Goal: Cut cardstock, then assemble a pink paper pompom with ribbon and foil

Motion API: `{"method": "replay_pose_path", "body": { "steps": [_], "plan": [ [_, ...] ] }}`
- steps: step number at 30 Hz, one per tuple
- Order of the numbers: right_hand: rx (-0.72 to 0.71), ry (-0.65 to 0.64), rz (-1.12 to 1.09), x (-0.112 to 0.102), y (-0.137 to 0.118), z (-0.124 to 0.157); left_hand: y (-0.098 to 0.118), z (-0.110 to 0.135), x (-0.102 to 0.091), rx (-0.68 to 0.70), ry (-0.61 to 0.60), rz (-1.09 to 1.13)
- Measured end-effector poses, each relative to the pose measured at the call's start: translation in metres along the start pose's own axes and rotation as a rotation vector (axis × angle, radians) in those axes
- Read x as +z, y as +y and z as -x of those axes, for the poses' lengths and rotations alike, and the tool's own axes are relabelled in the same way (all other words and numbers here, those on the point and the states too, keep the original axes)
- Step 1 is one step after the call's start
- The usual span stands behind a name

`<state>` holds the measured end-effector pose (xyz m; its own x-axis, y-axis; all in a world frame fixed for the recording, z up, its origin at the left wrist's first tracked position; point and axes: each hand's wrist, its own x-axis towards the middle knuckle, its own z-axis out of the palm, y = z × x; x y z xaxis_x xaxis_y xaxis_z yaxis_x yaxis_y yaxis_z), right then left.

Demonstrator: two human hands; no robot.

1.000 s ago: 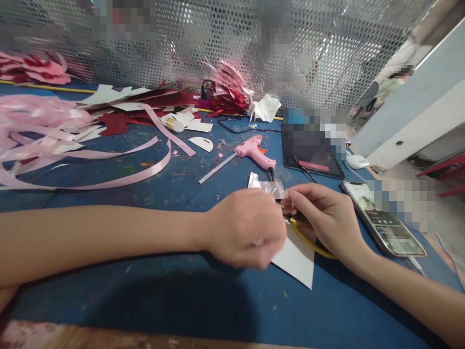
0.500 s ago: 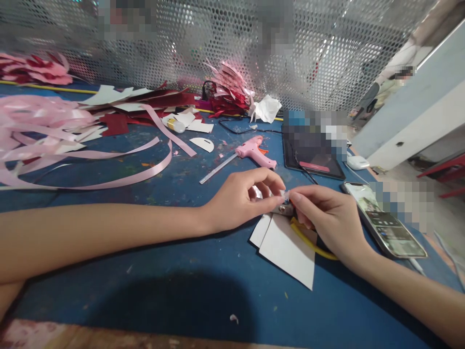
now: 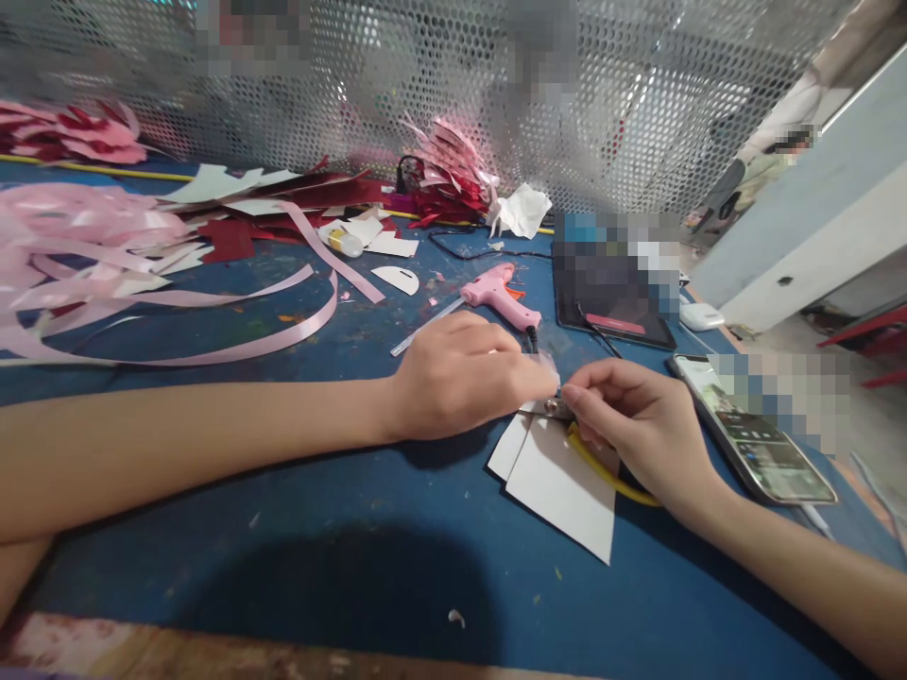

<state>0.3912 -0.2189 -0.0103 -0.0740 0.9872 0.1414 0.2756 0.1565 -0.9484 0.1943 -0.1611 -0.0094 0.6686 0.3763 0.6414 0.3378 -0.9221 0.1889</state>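
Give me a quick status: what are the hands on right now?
Left hand pinching a clear scrap. Right hand closed on yellow-handled scissors. White card beneath. Glue gun lies just behind.

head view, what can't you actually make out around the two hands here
- Head view: the small pale piece between the left hand and right hand is mostly covered by their fingers; what it is cannot be told.
- Yellow-handled scissors: blades hidden under the right hand.
- White card: top edge hidden by both hands.
- Phone: screen too small to read, partly pixelated.
- Tablet: upper part pixelated.
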Motion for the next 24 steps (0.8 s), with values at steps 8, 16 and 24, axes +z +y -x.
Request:
{"method": "replay_pose_path", "body": {
  "steps": [8, 16, 24],
  "plan": [
    [0.002, -0.117, 0.009, -0.0022, 0.0030, 0.0026, 0.0003, 0.0019, -0.0064, 0.299, -0.050, -0.096],
    [0.011, -0.156, -0.029, -0.0028, -0.0008, 0.0038, 0.0032, -0.0005, -0.0064, 0.672, 0.267, -0.432],
    [0.029, -0.126, -0.004, -0.0022, 0.0006, 0.0036, -0.0052, -0.0030, 0.0013, 0.476, 0.267, -0.271]
  ]
}}
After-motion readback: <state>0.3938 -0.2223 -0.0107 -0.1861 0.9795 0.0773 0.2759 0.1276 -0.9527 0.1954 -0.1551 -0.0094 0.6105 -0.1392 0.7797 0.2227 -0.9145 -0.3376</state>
